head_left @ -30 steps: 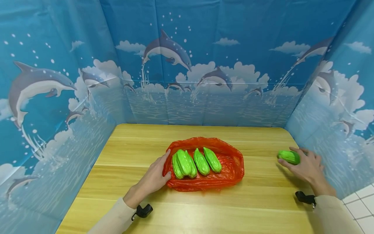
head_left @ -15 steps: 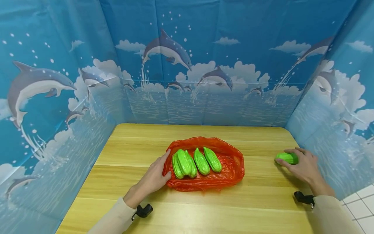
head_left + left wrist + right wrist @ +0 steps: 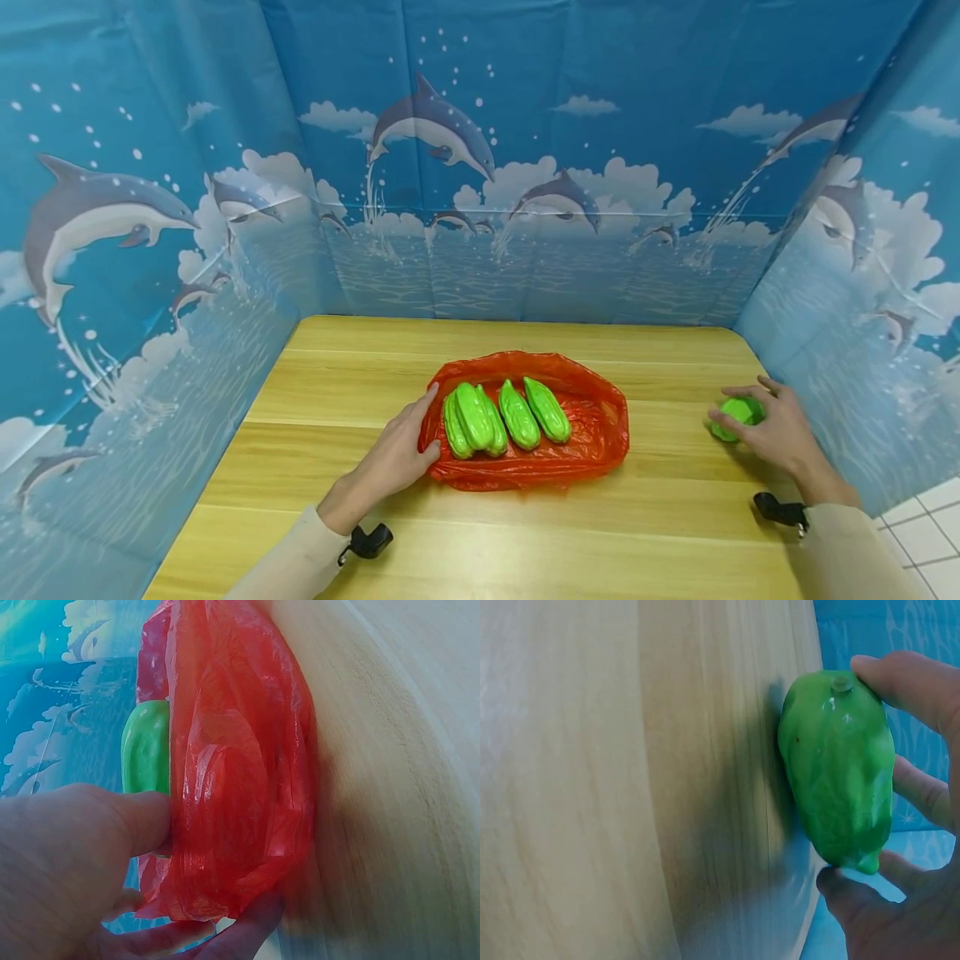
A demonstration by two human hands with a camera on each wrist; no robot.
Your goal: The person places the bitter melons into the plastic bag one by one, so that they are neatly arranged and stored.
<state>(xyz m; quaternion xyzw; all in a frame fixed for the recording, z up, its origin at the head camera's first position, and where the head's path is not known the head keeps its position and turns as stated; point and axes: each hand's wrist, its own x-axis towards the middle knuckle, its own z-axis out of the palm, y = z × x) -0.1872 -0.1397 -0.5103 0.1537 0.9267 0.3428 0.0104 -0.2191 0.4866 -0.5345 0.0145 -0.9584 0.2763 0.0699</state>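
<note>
Several shiny green ridged bitter melons (image 3: 517,414) lie in an open red plastic bag (image 3: 600,442) in the middle of the wooden table. My left hand (image 3: 393,454) holds the bag's left end, its thumb at the near rim and its fingers around the outside. The left wrist view shows the thumb right beside a green melon (image 3: 146,746) that sticks up over the rim. Far to the right, my right hand (image 3: 783,429) grips another bitter melon (image 3: 838,772) between thumb and fingers at its two ends, close over the table.
The wooden table (image 3: 337,367) has rounded far corners. Blue dolphin-print sheets (image 3: 480,275) stand along its back, left and right sides. White floor tiles (image 3: 926,525) show at the lower right.
My right hand has shifted slightly left, and the melon in it has turned from lying sideways to pointing end-on at the head view. The left hand and bag stay put.
</note>
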